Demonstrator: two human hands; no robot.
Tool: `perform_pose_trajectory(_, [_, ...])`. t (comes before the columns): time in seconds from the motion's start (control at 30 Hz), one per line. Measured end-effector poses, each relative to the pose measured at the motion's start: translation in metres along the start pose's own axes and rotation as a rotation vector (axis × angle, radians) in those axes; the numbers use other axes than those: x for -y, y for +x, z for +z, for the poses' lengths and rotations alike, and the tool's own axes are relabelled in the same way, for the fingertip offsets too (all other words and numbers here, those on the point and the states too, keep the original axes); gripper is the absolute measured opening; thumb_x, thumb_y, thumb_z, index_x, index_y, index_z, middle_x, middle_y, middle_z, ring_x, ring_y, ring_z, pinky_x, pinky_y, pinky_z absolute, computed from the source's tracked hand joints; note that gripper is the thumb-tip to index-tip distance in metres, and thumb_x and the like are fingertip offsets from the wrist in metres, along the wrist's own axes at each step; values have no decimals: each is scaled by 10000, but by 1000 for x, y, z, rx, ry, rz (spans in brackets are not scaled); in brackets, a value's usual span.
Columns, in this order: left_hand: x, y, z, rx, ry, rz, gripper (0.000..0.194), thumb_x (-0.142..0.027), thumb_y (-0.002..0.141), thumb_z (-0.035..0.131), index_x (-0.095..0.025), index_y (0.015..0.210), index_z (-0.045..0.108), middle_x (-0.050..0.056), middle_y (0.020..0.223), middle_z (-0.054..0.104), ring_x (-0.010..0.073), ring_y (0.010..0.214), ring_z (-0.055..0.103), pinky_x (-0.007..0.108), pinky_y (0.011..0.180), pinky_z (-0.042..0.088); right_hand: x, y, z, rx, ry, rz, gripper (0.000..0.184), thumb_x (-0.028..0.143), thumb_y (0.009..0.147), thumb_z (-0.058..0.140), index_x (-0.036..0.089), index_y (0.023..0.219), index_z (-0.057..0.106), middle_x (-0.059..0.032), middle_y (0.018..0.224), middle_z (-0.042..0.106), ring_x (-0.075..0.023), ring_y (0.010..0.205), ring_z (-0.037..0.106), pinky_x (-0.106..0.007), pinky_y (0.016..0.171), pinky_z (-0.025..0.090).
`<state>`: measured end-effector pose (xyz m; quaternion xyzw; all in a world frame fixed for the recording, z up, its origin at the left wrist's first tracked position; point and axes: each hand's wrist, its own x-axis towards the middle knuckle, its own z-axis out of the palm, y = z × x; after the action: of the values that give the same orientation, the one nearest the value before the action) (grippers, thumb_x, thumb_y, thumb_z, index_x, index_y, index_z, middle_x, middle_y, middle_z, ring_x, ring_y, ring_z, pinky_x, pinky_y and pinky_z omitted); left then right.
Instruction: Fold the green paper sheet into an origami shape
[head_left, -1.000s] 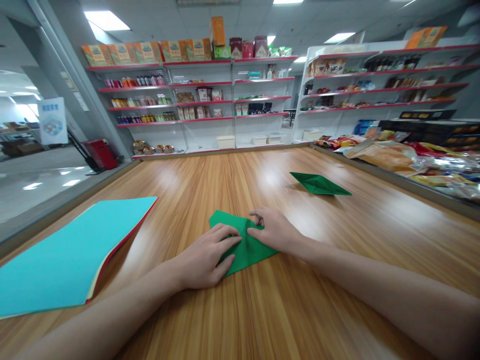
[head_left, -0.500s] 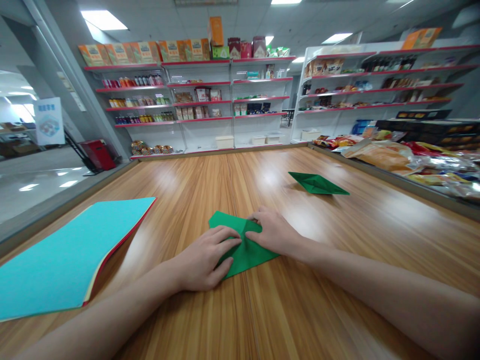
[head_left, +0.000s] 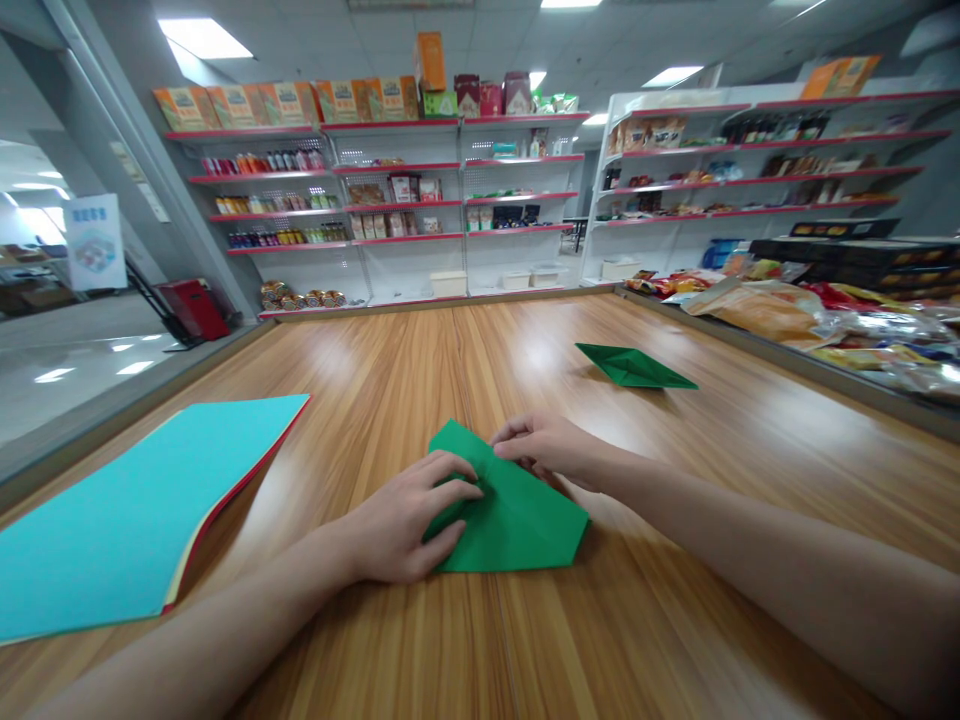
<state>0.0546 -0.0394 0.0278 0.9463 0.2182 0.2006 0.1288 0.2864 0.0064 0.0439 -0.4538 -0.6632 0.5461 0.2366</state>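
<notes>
A folded sheet of green paper (head_left: 517, 515) lies on the wooden table in front of me, with one corner pointing away and a wide edge toward me. My left hand (head_left: 420, 515) rests on its left part, fingers spread and pressing it down. At the far right edge of the sheet, my right hand (head_left: 551, 447) has its thumb and index finger pinched together on the paper's edge; its other fingers are curled and partly hidden. Farther off to the right sits a folded green paper boat-like shape (head_left: 636, 367), touched by neither hand.
A stack of coloured paper, turquoise on top (head_left: 150, 510), lies at the left of the wooden table (head_left: 375, 380). Packaged snacks (head_left: 780, 315) and dark boxes (head_left: 855, 262) line the right side. Stocked shelves (head_left: 405, 205) stand beyond the far edge.
The green paper has turned on the table, its near right corner swinging toward me and right. My right hand has shifted from lying on the paper to its far right edge.
</notes>
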Motion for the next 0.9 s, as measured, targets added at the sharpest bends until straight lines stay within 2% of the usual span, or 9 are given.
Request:
perform_pose_trajectory(0.1, [0, -1, 2, -58, 22, -47, 516, -171, 846, 516, -171, 1341, 371, 171, 1367, 365, 284, 1291, 376, 460, 1051, 385, 1, -1, 0, 81, 70, 8, 188, 269, 754, 585, 136, 848, 677, 28, 550, 525, -70, 460, 460, -175, 407, 327])
perform_pose_trajectory(0.2, [1, -1, 4, -109, 101, -108, 738, -206, 841, 533, -178, 1470, 148, 178, 1513, 179, 326, 1406, 178, 535, 1107, 284, 3, -2, 0, 95, -20, -95, 242, 244, 759, 580, 140, 939, 702, 19, 623, 575, -69, 499, 463, -183, 448, 346])
perform_pose_trajectory(0.3, [2, -1, 6, -54, 164, -143, 803, -244, 867, 522, -186, 1501, 33, 152, 1551, 162, 326, 1434, 74, 568, 1131, 196, 3, -2, 3, 117, -106, -191, 278, 299, 800, 567, 129, 976, 700, 1, 691, 614, -91, 568, 508, -208, 509, 388])
perform_pose_trajectory(0.37, [4, -1, 6, -15, 183, -169, 763, -284, 888, 508, -178, 1499, 64, 157, 1532, 227, 321, 1432, 97, 571, 1131, 176, 2, -3, 6, 164, -160, -229, 346, 328, 768, 631, 126, 1047, 667, -18, 776, 651, -126, 667, 570, -229, 573, 431])
perform_pose_trajectory(0.43, [5, -2, 7, -12, 191, -191, 730, -330, 894, 513, -165, 1488, 122, 169, 1494, 295, 322, 1412, 174, 575, 1126, 167, 2, -6, 10, 183, -262, -230, 522, 300, 676, 727, 136, 1155, 602, -38, 873, 674, -165, 754, 607, -248, 614, 458])
perform_pose_trajectory(0.53, [4, -1, 7, -52, 202, -211, 709, -354, 873, 548, -168, 1466, 207, 171, 1397, 398, 320, 1308, 347, 591, 1101, 172, 6, -14, 14, 123, -487, -251, 673, 221, 613, 759, 168, 1244, 532, -70, 1052, 661, -200, 871, 617, -267, 676, 474])
perform_pose_trajectory(0.63, [1, 2, 5, -62, 212, -209, 702, -421, 832, 610, -191, 1430, 323, 150, 1234, 496, 307, 1131, 464, 572, 1032, 267, 11, -21, 14, 98, -664, -261, 629, 217, 620, 748, 188, 1217, 552, -73, 1089, 652, -219, 913, 614, -277, 700, 466])
perform_pose_trajectory(0.73, [0, 4, 0, -10, 206, -229, 674, -526, 793, 644, -222, 1362, 448, 116, 1088, 549, 291, 1003, 505, 486, 909, 378, 15, -24, 12, 102, -786, -233, 523, 224, 627, 742, 195, 1130, 603, -66, 1034, 667, -229, 899, 618, -281, 690, 451])
perform_pose_trajectory(0.9, [0, 4, -10, 66, 95, -371, 393, -454, 789, 679, -217, 1090, 593, 52, 974, 623, 243, 900, 581, 357, 779, 413, 19, -24, 11, 105, -885, -201, 413, 209, 656, 729, 175, 1060, 645, -66, 965, 681, -212, 833, 623, -265, 644, 425])
